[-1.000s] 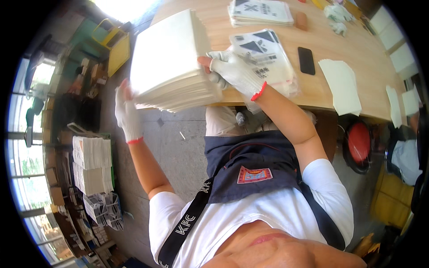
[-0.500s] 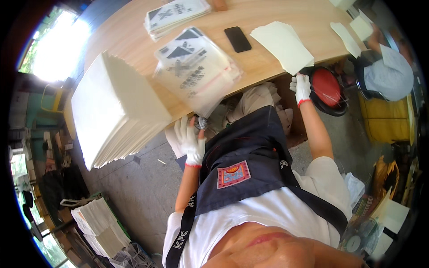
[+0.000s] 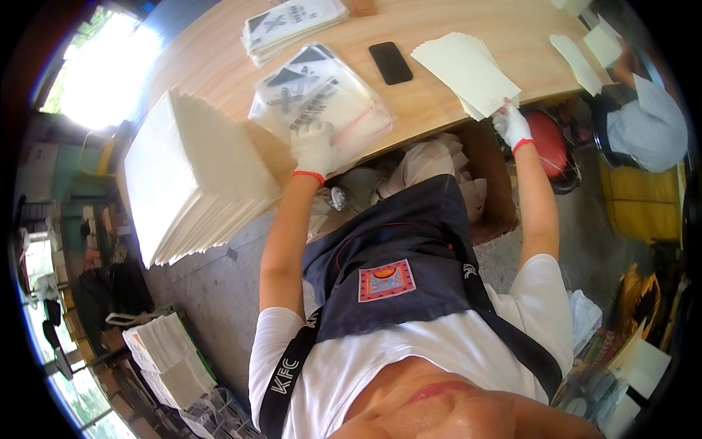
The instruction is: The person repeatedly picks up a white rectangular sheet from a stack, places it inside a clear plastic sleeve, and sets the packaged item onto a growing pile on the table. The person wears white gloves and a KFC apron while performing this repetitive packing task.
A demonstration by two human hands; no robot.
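Observation:
My left hand [image 3: 313, 146], in a white glove with a red cuff, lies on the near left part of a pile of clear printed plastic bags [image 3: 352, 99]. Its fingers stretch out over the plastic, and nothing shows in its grasp. At the table's near edge, my right hand [image 3: 514, 126] wears the same kind of glove with bare fingertips. Those fingers pinch the near right corner of the cream paper sheets [image 3: 464, 69], which lie fanned on the table. How many sheets are pinched is hidden.
A tall stack of white paper [image 3: 175, 168] stands at the table's left. A black phone [image 3: 390, 63] lies between bags and sheets; another bag pile [image 3: 292, 25] is farther back. Below the edge sits a cardboard box [image 3: 497, 175]. At right are a red stool [image 3: 545, 143] and another person's hand.
My left hand has risen from below the table edge onto the plastic bags. My right hand has moved slightly right and up, onto the corner of the paper sheets.

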